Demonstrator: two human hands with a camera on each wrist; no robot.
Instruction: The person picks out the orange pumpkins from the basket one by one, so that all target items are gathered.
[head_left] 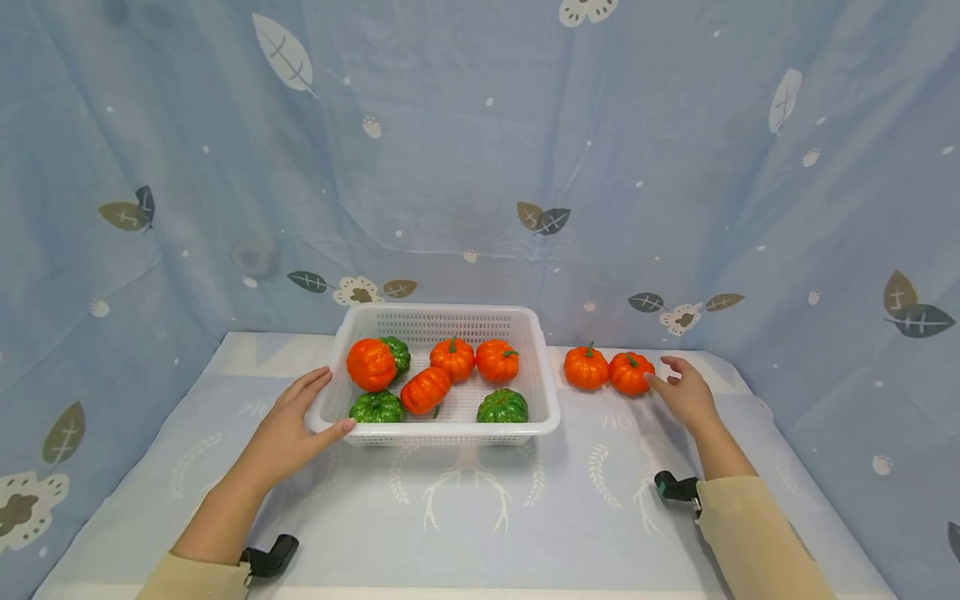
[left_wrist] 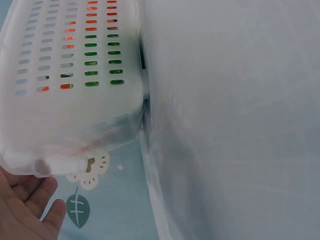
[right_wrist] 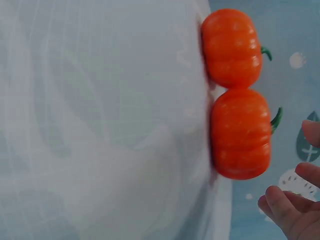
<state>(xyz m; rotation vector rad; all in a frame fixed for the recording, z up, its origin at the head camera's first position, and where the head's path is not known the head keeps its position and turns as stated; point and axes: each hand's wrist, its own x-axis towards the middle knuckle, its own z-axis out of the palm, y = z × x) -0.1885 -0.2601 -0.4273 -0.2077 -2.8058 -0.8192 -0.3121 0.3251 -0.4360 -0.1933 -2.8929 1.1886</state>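
A white plastic basket [head_left: 442, 428] holds several small orange pumpkins [head_left: 452, 360] and green pumpkins [head_left: 502, 407]. My left hand [head_left: 288, 429] is at its left front corner, thumb at the front rim and the fairly straight fingers along the left side. In the left wrist view those fingertips [left_wrist: 46, 187] show right at the basket's edge. To the right of the basket, two orange pumpkins sit side by side, the left one [head_left: 586, 368] touching the right one [head_left: 630, 374]. Beside the right one is my right hand [head_left: 686, 398], fingers loosely spread, with a gap to the pumpkin in the right wrist view.
A pale patterned cloth [head_left: 465, 533] covers the table. Blue printed curtains [head_left: 450, 167] rise behind the basket and at both sides, close to the table's edges. Black wrist-worn devices [head_left: 272, 556] stick out by both sleeves.
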